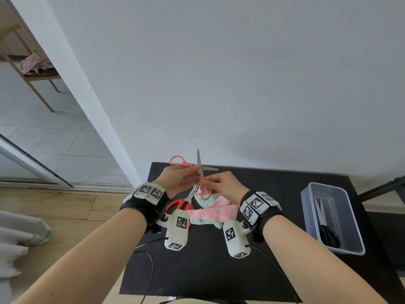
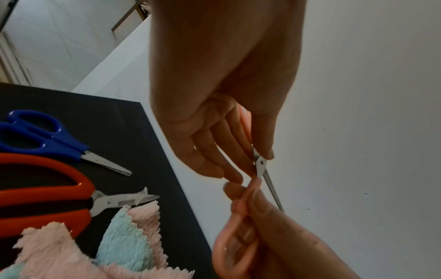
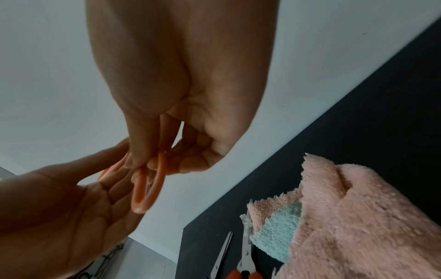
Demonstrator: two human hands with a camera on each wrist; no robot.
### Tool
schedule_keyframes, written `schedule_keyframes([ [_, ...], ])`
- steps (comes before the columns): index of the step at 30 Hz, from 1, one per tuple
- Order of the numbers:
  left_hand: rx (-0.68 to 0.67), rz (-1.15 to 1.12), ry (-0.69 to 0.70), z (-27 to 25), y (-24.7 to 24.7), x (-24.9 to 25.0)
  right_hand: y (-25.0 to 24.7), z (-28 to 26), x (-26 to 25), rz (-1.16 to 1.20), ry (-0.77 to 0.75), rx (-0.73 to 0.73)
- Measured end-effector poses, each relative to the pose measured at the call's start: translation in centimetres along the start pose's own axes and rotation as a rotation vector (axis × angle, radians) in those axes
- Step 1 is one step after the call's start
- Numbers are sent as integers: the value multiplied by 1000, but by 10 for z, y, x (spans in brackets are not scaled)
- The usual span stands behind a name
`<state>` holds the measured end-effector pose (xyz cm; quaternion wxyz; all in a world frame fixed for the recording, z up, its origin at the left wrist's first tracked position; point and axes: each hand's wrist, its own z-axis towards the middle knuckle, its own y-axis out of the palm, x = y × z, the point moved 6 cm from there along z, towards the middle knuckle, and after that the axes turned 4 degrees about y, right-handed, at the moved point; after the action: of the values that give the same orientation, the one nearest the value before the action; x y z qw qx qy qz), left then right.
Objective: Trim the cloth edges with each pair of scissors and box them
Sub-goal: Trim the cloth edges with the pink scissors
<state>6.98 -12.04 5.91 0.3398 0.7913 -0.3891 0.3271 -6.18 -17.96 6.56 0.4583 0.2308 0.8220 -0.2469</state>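
Note:
Pink-handled scissors (image 1: 199, 170) are held up over the back of the black table (image 1: 208, 270), blades spread wide. My left hand (image 1: 190, 172) pinches them near the pivot, thumb on the screw in the left wrist view (image 2: 261, 162). My right hand (image 1: 208, 183) grips the lower handle loop (image 3: 150, 188), fingers curled round it. A pink and teal cloth (image 1: 210, 211) lies on the table under the hands. Red scissors (image 1: 182, 202) lie beside the cloth, and blue scissors (image 2: 43, 136) lie further left. A clear plastic box (image 1: 354, 224) at the right holds black scissors (image 1: 326, 220).
A white wall runs right behind the table's far edge. Cables trail off the table's front. A wooden chair (image 1: 32, 73) with a cloth on it stands far left, beyond a sliding door track. A dark stand leg (image 1: 383, 187) crosses behind the box.

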Motion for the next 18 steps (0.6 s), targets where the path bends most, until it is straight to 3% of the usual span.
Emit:
schedule_keyframes([
  [11,112,39,8,3,-37,-21,16,4,43,-282,173,-13],
  [15,174,83,-18,-2,-64,-38,30,-2,53,-579,196,92],
  [18,192,97,-69,-5,-83,-59,51,2,60,-755,206,-15],
])
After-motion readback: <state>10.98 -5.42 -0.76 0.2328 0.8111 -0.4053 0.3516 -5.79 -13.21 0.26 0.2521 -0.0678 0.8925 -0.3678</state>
